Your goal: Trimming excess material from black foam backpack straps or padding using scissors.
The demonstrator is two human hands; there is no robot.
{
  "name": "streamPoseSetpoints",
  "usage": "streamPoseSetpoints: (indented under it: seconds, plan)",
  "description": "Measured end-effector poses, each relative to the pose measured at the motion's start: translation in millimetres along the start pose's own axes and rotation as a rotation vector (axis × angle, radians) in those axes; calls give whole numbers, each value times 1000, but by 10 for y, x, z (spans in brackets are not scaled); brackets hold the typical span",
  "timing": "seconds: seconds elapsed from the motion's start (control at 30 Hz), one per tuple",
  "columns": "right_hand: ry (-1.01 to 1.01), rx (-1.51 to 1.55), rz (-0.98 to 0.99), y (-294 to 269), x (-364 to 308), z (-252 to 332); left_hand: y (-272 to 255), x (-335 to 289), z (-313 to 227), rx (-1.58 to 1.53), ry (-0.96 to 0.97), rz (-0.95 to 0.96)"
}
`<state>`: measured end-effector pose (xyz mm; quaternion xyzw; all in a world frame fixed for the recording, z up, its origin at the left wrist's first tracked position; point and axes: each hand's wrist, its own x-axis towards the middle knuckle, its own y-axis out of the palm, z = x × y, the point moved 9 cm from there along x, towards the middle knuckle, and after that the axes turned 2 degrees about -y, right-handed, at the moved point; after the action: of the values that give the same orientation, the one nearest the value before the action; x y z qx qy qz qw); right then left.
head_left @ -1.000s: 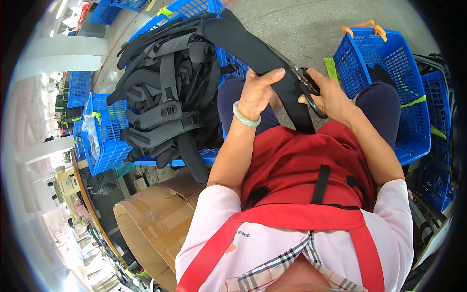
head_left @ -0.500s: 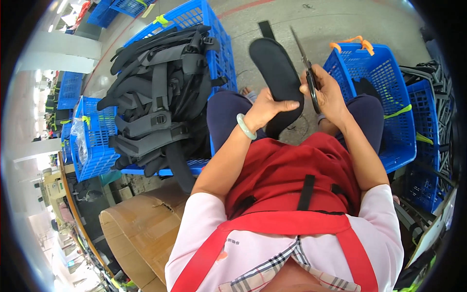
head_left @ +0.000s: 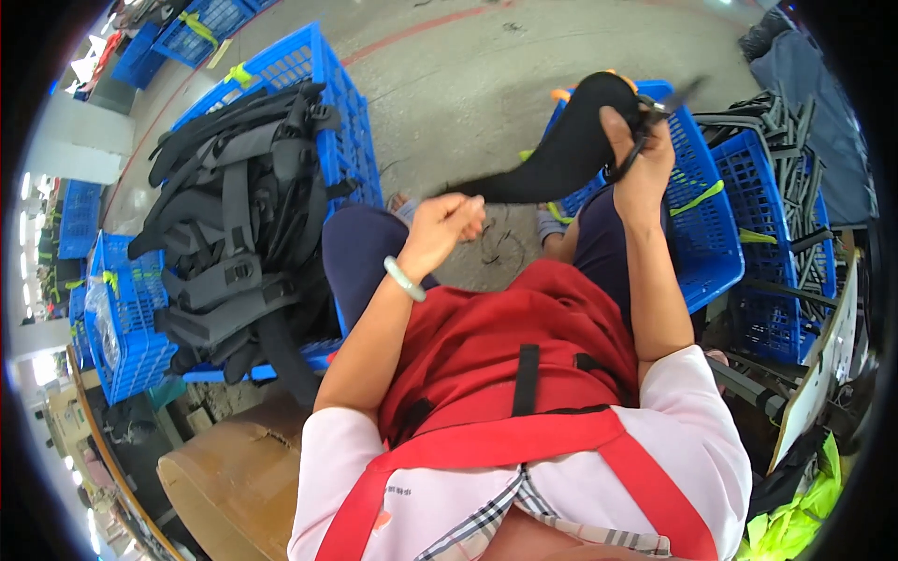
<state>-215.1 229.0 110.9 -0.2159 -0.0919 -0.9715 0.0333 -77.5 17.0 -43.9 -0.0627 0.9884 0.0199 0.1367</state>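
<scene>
My right hand [head_left: 641,159] is raised over the blue basket [head_left: 716,252] on my right. It grips the wide end of a black padded strap [head_left: 561,154] together with a pair of scissors [head_left: 669,101], whose blade points up and to the right. The strap tapers leftward to a thin tail that ends just above my left hand [head_left: 447,229]. That hand hovers over my lap with its fingers curled and nothing visible in it. A pale bangle sits on its wrist. I wear a red apron.
On my left a blue basket [head_left: 341,140] holds a tall pile of black and grey strap assemblies [head_left: 234,224]. More blue baskets with black straps [head_left: 786,178] stand at the far right. A cardboard box [head_left: 234,481] is at the lower left; the concrete floor lies ahead.
My right hand has swung the strap and scissors up and to the right, over the right basket. My left hand has come off the strap and dropped toward my lap.
</scene>
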Motion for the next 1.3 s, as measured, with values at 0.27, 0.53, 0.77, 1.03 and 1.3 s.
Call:
streamPoseSetpoints:
  seconds: [0.27, 0.53, 0.77, 1.03, 1.3]
  plan:
    - [460, 350, 120, 228, -631, -301, -91, 201, -628, -810, 243, 17]
    - [735, 210, 256, 370, -877, -728, -638, 96, -549, -880, 351, -97]
    - [649, 71, 297, 472, -932, -751, -673, 40, -636, -905, 357, -129]
    - [608, 259, 530, 1135, -1298, -679, -168, -77, -587, -647, 241, -85]
    - [608, -223, 883, 742, -1215, -555, -476, -134, -599, -652, 269, -92]
